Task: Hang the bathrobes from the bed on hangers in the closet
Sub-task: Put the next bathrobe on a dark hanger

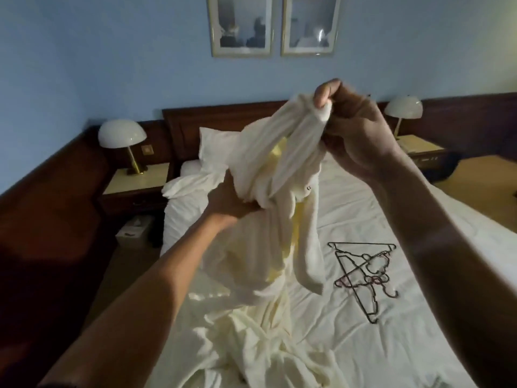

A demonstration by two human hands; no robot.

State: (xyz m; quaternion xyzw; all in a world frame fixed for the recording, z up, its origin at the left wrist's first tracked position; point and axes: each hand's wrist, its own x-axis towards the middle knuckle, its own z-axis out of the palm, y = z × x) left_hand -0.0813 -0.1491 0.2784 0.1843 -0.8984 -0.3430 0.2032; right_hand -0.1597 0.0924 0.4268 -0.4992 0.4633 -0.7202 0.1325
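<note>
A cream-white bathrobe [279,175] hangs in the air above the bed [419,275], its lower part trailing down onto the sheet. My right hand [355,127] pinches its top edge high up, thumb over the fabric. My left hand [229,204] grips a bunched fold lower and to the left. More cream cloth [251,340] lies crumpled on the near part of the bed; I cannot tell whether it is the same robe or another. Several wire hangers [366,270] lie tangled on the sheet to the right of the robe.
Pillows [212,152] lean on the dark wooden headboard [223,116]. A bedside table with a dome lamp [121,135] stands at the left, another lamp [402,107] at the right. A tissue box [134,231] sits on the floor left of the bed. No closet is in view.
</note>
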